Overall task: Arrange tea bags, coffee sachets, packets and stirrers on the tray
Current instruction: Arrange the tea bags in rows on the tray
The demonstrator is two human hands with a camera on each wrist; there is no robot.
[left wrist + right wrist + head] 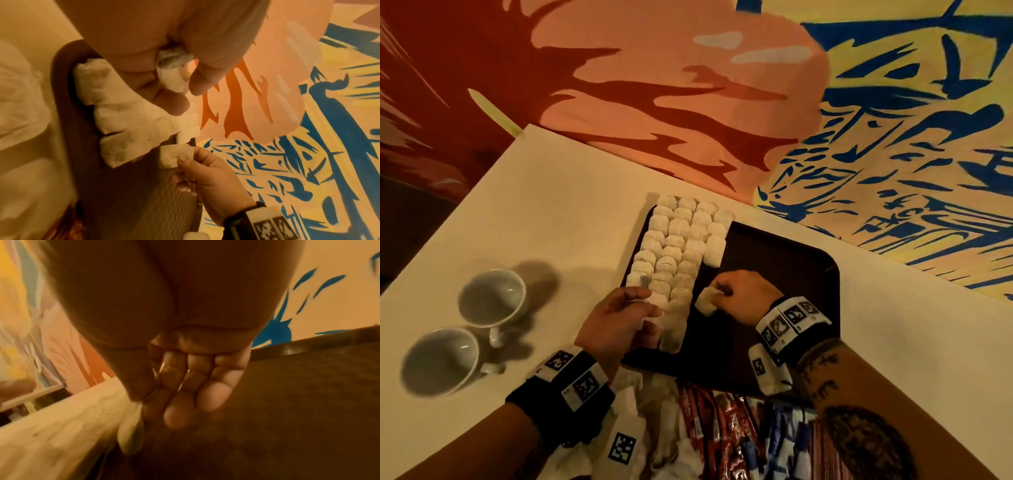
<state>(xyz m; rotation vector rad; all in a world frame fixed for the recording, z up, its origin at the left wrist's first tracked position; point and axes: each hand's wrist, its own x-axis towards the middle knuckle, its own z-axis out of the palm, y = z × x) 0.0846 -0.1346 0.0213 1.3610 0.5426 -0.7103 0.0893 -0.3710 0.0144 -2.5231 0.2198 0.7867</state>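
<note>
Pinching a single tea bag (707, 300) between thumb and fingers (186, 160), the right hand (748, 296) is seen low over the bare dark floor of the tray (784, 274), just at 3 o'clock of the filled rows; the tea bags (678, 240) are laid in overlapping columns across the tray's 9 o'clock half, running from its 12 o'clock rim down toward 6 o'clock; the left hand (619, 320) is held over the 6 o'clock end of those rows, its fingers (174, 102) curled round another white tea bag (174, 76), as shown in the left wrist view; the tray is set on a pale worktop (551, 205); two white cups (465, 329) are lying on their sides at 9 o'clock of the tray, well apart from it; a loose heap of white, red and blue packets (722, 428) is gathered at 6 o'clock, just below the tray's near rim, between the two forearms; a painted wall (893, 120) in orange, yellow and blue is seen beyond the worktop at 12 o'clock.
</note>
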